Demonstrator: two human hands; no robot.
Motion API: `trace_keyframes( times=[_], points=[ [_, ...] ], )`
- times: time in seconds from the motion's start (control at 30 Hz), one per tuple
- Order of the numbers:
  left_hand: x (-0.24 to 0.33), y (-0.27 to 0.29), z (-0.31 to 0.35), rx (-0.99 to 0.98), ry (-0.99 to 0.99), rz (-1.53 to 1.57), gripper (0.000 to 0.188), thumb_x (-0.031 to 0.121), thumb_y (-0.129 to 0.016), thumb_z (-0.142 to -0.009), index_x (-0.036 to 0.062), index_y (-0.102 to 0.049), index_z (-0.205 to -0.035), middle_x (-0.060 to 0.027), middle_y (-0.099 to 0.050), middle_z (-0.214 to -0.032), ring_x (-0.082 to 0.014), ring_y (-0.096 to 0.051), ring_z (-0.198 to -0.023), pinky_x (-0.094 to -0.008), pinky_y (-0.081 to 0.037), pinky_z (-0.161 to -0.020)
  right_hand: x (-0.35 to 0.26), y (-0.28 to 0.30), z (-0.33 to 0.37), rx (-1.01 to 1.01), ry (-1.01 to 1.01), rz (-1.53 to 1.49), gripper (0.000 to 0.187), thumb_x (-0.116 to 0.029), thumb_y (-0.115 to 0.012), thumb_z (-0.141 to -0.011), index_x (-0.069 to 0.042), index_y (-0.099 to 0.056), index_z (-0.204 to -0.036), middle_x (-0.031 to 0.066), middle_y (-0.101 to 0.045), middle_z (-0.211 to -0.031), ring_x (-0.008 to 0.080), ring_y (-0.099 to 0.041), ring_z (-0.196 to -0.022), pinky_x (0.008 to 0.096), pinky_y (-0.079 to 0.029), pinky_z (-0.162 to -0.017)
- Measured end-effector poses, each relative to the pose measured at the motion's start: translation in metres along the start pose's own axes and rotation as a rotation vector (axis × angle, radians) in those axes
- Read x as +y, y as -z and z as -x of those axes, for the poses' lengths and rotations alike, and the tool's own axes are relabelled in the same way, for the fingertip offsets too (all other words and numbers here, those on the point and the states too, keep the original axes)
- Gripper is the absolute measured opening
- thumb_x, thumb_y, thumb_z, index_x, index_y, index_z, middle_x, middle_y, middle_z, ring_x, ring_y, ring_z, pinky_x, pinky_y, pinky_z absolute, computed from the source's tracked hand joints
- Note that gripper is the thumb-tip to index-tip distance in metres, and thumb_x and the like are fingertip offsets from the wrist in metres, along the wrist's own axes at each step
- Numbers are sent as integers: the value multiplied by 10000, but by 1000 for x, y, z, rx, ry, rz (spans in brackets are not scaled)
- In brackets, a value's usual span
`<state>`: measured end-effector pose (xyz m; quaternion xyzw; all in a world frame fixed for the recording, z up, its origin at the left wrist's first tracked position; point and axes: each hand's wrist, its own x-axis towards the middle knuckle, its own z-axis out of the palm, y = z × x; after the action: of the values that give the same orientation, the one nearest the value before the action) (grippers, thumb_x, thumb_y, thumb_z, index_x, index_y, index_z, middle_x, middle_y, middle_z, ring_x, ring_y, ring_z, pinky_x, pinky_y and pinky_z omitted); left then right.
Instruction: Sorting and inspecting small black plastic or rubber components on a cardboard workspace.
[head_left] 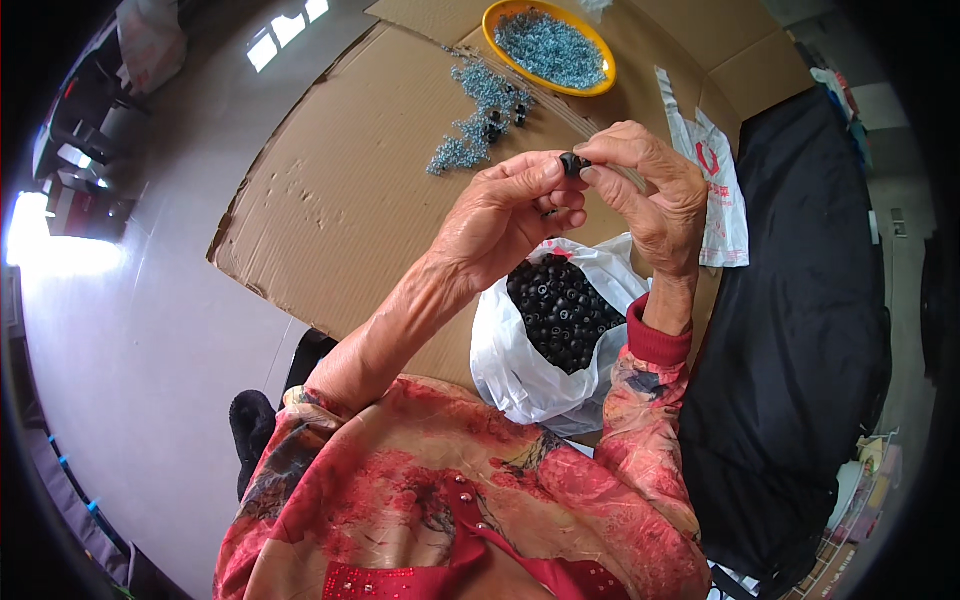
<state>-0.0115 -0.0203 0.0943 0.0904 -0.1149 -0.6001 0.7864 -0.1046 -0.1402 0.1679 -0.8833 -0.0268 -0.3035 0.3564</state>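
Note:
Above the cardboard, my two hands meet at a small black round part [573,164]. My left hand [492,212] pinches it between thumb and fingers, its other fingers curled below. From the other side my right hand [655,195] closes thumb and forefinger right against the part. Whatever those right fingertips grip is too small and covered to make out. Just under the hands, a white plastic bag [497,345] stands open, full of similar black round parts [565,310].
A yellow bowl [490,30] of small blue-grey pieces sits at the far side of the cardboard [330,170]. Loose blue pieces [462,150] with several black parts lie nearby. To the right are a flattened white bag [725,215] and black cloth [790,330].

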Motion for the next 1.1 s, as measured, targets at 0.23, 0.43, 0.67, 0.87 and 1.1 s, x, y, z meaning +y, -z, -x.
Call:
trace_keyframes(
  times=[0.23,0.43,0.67,0.87,1.1],
  points=[
    [-3,0,-3,69,-2,-19,209,154,-574,-862,-15,-566,-985,-64,-611,-819,-129,-574,-714,-316,-507,-720,4,2,5,1,-21,29,167,16,-656,-704,-30,-645,-864,73,-637,-782,183,-584,-720,277,-454,-669],
    [-5,-1,-5,76,10,-57,205,142,-550,-875,-27,-559,-991,-72,-613,-821,-133,-580,-724,-314,-510,-727,8,3,11,38,-69,25,125,0,-645,-723,-12,-639,-847,83,-634,-782,183,-586,-717,280,-457,-663],
    [-4,2,-4,68,20,-49,206,143,-506,-898,-30,-556,-999,-83,-619,-838,-147,-587,-725,-314,-508,-731,8,3,11,24,-97,46,118,-2,-639,-732,-15,-643,-850,74,-634,-789,176,-593,-717,273,-461,-653],
    [-3,1,-4,63,25,-46,209,153,-517,-893,-16,-551,-1010,-75,-616,-852,-146,-588,-738,-330,-500,-750,4,0,11,65,-189,4,129,-21,-643,-743,-14,-646,-872,67,-636,-778,148,-602,-715,258,-467,-651],
    [-3,-2,-6,78,8,-13,215,154,-507,-900,-23,-538,-1018,-82,-614,-864,-149,-587,-742,-320,-506,-744,2,-2,12,114,-249,4,186,-48,-652,-751,-16,-638,-934,71,-640,-787,136,-608,-741,255,-473,-675]
  ],
)
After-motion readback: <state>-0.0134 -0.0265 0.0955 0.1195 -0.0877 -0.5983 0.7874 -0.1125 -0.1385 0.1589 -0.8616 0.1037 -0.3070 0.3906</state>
